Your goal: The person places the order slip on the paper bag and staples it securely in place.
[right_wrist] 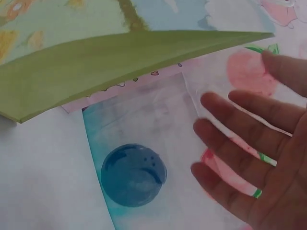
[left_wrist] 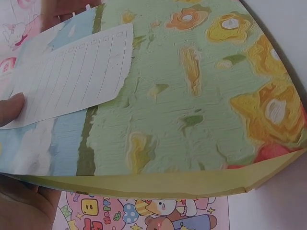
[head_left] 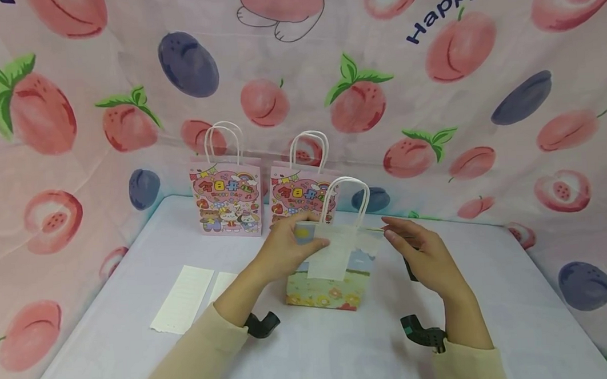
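Note:
A paper gift bag (head_left: 321,296) with a painted meadow of flowers under a blue sky and white twisted handles (head_left: 368,200) stands tilted at the table's middle. Against its upper front lies a lined paper sheet (head_left: 330,259), one end torn; the left wrist view shows its ruled lines and small boxes. My left hand (head_left: 278,251) pinches sheet and bag together at the upper left, thumb on the paper (left_wrist: 81,72), fingers behind. Beside the bag's upper right corner, my right hand (head_left: 427,254) has its fingers spread, with nothing held in the right wrist view.
Two pink cartoon gift bags, one on the left (head_left: 227,202) and one on the right (head_left: 300,184), stand at the table's back. Loose paper slips (head_left: 183,299) lie at the left, partly under my left arm. A fruit-print cloth (head_left: 296,58) hangs behind the white table (head_left: 338,353).

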The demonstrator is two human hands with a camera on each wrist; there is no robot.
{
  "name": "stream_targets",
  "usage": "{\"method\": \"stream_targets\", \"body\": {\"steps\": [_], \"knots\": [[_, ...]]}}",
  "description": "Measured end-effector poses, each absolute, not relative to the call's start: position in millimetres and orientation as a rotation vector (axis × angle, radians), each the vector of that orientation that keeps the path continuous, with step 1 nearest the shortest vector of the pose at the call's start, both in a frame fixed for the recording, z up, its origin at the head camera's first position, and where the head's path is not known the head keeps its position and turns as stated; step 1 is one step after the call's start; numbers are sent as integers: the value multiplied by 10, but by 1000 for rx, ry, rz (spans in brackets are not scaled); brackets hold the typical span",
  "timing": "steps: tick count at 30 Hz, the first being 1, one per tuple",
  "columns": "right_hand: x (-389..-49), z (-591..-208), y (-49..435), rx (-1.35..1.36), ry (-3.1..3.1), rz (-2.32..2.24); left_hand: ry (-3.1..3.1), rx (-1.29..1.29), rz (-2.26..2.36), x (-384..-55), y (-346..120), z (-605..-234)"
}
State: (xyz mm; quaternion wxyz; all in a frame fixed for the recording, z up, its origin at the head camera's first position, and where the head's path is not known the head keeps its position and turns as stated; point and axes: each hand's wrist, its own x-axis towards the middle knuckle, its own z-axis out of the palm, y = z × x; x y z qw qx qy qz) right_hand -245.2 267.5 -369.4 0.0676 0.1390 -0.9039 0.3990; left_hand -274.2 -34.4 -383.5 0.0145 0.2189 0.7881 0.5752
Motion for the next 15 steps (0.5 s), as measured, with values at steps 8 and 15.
{"method": "stream_targets", "body": {"steps": [8,15], "knots": [[-2425,-3680,2575,513,-2740,1284,2440,673,1794,-2772,-355,-3852],[-2437,-3731,2477,567,-2728,1261,2427,688,1805,-2780,-360,-3862]]}}
